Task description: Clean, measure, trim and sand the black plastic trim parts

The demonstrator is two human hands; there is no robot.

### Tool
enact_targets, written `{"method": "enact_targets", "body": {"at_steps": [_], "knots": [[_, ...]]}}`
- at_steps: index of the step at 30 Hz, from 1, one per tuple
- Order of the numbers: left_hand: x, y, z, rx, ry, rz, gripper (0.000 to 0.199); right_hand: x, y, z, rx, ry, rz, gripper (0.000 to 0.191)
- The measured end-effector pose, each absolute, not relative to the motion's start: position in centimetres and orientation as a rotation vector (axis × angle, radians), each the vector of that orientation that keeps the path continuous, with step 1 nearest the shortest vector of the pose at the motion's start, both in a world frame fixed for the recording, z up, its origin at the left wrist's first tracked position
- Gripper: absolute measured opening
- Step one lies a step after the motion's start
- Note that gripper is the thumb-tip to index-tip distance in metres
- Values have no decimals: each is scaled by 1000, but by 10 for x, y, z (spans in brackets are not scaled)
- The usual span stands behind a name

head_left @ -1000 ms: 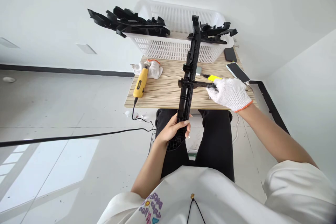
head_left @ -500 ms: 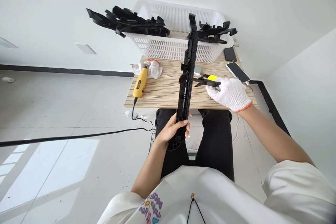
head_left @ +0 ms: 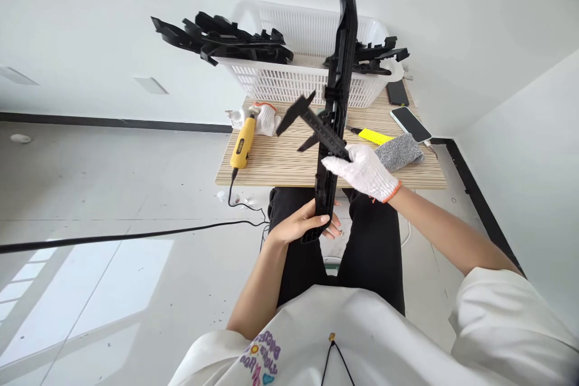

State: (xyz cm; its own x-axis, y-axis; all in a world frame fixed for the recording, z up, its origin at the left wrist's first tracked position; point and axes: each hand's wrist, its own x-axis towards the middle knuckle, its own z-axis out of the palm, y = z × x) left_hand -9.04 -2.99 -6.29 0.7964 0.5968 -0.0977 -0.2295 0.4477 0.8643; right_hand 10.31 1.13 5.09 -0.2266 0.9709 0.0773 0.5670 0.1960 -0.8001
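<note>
My bare left hand (head_left: 310,221) grips the lower end of a long black plastic part (head_left: 342,66), which rises at a slight tilt over the table edge. In a white knit glove with an orange cuff, my right hand (head_left: 362,170) is closed around a black caliper (head_left: 316,126). The caliper's jaws point up and left, and its beam crosses in front of the plastic part; whether the two touch I cannot tell. Right of the part, a yellow-handled tool (head_left: 376,137) lies on the table beside a grey cloth (head_left: 398,152).
A white plastic basket (head_left: 280,79) at the back holds several black parts (head_left: 235,42). On the wooden table (head_left: 271,169) lie a yellow corded power tool (head_left: 243,143), a white glove (head_left: 266,119), a white-edged phone (head_left: 411,125) and a dark phone (head_left: 397,94). A black cable (head_left: 136,235) runs left.
My right hand has lifted the caliper and moved left, in front of the plastic part, uncovering the yellow-handled tool and grey cloth. My left hand has raised the part and shifted it slightly right.
</note>
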Motion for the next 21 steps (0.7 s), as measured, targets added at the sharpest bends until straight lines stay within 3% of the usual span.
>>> {"method": "enact_targets", "body": {"at_steps": [9, 15, 21], "knots": [[-81, -30, -63, 1051, 595, 766, 53, 121, 15, 73, -1781, -2047, -35, 50], [-83, -29, -62, 1010, 577, 783, 56, 134, 13, 70, -1872, -2110, -355, 40], [-84, -30, -65, 1028, 546, 761, 54, 148, 14, 70, -1902, -2202, -530, 41]]}}
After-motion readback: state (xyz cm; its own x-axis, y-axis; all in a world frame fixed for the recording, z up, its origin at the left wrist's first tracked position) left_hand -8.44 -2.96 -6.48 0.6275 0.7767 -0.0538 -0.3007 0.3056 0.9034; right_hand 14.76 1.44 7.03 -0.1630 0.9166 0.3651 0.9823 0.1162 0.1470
